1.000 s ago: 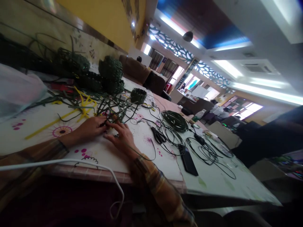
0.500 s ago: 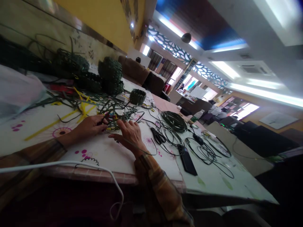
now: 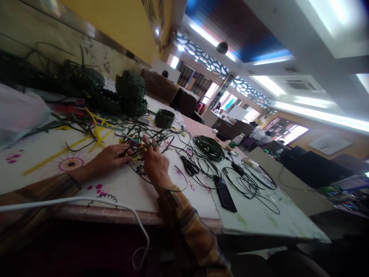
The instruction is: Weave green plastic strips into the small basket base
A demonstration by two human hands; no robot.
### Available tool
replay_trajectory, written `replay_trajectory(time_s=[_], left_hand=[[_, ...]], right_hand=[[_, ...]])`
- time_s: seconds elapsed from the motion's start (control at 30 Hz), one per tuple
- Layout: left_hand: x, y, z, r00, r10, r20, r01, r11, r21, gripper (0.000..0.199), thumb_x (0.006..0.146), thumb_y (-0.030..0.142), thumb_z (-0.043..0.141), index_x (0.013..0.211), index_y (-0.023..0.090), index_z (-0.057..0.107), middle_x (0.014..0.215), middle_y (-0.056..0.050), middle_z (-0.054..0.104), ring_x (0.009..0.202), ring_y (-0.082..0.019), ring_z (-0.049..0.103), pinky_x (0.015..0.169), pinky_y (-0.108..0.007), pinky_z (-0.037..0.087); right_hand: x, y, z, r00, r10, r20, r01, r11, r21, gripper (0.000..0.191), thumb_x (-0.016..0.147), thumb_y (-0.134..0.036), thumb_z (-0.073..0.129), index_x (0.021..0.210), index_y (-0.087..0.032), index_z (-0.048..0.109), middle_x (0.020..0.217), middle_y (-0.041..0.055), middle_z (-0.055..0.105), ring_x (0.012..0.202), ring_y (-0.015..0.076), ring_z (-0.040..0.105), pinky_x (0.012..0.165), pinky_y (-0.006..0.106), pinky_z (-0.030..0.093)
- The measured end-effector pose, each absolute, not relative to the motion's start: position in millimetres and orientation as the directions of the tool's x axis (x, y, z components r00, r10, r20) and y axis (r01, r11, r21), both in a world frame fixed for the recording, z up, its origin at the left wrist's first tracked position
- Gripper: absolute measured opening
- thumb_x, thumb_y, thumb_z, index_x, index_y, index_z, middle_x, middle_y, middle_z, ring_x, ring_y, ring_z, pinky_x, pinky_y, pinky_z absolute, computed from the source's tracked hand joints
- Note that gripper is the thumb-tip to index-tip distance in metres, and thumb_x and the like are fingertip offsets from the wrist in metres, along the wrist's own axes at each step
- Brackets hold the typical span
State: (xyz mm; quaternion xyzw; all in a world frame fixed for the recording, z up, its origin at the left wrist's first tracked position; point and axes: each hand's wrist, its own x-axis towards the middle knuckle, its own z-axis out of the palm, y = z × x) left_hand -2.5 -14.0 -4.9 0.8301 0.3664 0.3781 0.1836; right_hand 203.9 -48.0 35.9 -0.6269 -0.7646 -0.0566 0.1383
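My left hand (image 3: pixel 115 157) pinches the near left side of a tangle of dark green strips (image 3: pixel 135 143) with small yellow bits in it. At the right side of this tangle is my right hand (image 3: pixel 155 163), its fingers bent around the strips. A thin green strand loops below the right wrist. Left of the hands lie crossed yellow strips (image 3: pixel 99 135) on the white flowered cloth (image 3: pixel 115 184). Behind the tangle stands a small woven green basket (image 3: pixel 164 118).
Black scissors (image 3: pixel 190 166), a coil of green strip (image 3: pixel 209 147), a black phone (image 3: pixel 226 195) and a bottle (image 3: pixel 236 141) are on the right. Larger woven green pieces (image 3: pixel 131 90) stand at the back left. A white cable (image 3: pixel 127 206) crosses the near edge.
My right hand has closed its spread fingers around the strips and turned more upright. My left hand stays at the tangle. The whole view has shifted slightly.
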Motion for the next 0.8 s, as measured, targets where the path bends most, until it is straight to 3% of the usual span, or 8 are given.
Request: replay_trajectory(time_s=[0.1,0.2,0.27,0.37,0.43,0.53,0.67,0.8], left_hand=[[-2,-15,-3,0.455,0.759,0.466,0.484,-0.65,0.586,0.032,0.095,0.048,0.054,0.081,0.02,0.063,0.08,-0.004,0.064,0.082,-0.022,0.06,0.083,-0.031,0.047],[-1,-15,-2,0.461,0.763,0.453,0.486,-0.644,0.591,0.033,0.094,0.05,0.053,0.082,0.021,0.064,0.081,-0.004,0.066,0.084,-0.023,0.061,0.084,-0.031,0.048],[-2,-14,-3,0.447,0.768,0.46,0.493,-0.64,0.59,0.033,0.093,0.05,0.054,0.082,0.021,0.064,0.082,-0.005,0.066,0.085,-0.023,0.062,0.086,-0.031,0.049],[-6,-13,-7,0.418,0.793,0.443,0.514,-0.609,0.605,0.03,0.091,0.05,0.056,0.082,0.021,0.063,0.082,-0.005,0.065,0.084,-0.023,0.062,0.084,-0.032,0.05],[-9,-12,-10,0.386,0.83,0.404,0.511,-0.556,0.655,0.028,0.089,0.048,0.058,0.082,0.021,0.063,0.081,-0.004,0.065,0.079,-0.023,0.063,0.078,-0.032,0.05],[-10,-10,-15,0.338,0.872,0.353,0.484,-0.483,0.729,0.028,0.087,0.05,0.059,0.085,0.022,0.062,0.077,-0.003,0.063,0.07,-0.021,0.061,0.069,-0.03,0.049],[-8,-10,-15,0.295,0.888,0.353,0.478,-0.457,0.75,0.031,0.085,0.052,0.061,0.085,0.021,0.062,0.075,-0.001,0.062,0.065,-0.018,0.058,0.065,-0.028,0.047],[-7,-12,-11,0.243,0.902,0.356,0.464,-0.43,0.775,0.033,0.084,0.054,0.061,0.083,0.021,0.062,0.075,0.0,0.062,0.065,-0.017,0.055,0.065,-0.028,0.046]], right_hand=[[209,-42,38,-0.143,0.939,0.314,0.935,0.232,-0.268,0.061,0.115,-0.038,0.031,0.174,-0.04,0.015,0.139,0.0059,0.071,0.109,0.0217,0.074,0.084,0.03,0.058],[213,-36,38,-0.133,0.94,0.314,0.896,0.25,-0.367,0.061,0.114,-0.031,0.029,0.174,-0.037,0.018,0.12,0.0028,0.078,0.099,0.0196,0.074,0.084,0.029,0.057],[216,-33,41,-0.125,0.921,0.37,0.898,0.264,-0.352,0.06,0.114,-0.034,0.034,0.173,-0.038,0.025,0.13,0.0063,0.075,0.1,0.0211,0.073,0.082,0.03,0.058],[231,-25,48,-0.053,0.851,0.523,0.934,0.227,-0.275,0.064,0.106,-0.05,0.055,0.167,-0.036,0.041,0.164,0.0171,0.051,0.118,0.0314,0.068,0.085,0.04,0.061],[247,-17,53,0.052,0.85,0.524,0.932,0.147,-0.331,0.072,0.099,-0.057,0.066,0.164,-0.031,0.047,0.169,0.021,0.043,0.125,0.0358,0.066,0.089,0.046,0.062],[264,-10,55,0.067,0.888,0.455,0.904,0.138,-0.404,0.064,0.099,-0.051,0.068,0.157,-0.026,0.057,0.163,0.0217,0.05,0.122,0.0316,0.07,0.098,0.044,0.06],[262,-18,45,0.066,0.785,0.615,0.889,0.233,-0.393,0.048,0.107,-0.041,0.054,0.149,-0.022,0.064,0.159,0.021,0.053,0.117,0.0252,0.071,0.101,0.039,0.057],[246,-35,29,-0.121,0.713,0.69,0.909,0.359,-0.211,0.045,0.112,-0.029,0.036,0.119,-0.02,0.079,0.117,0.0163,0.072,0.106,0.0215,0.07,0.095,0.032,0.055]])
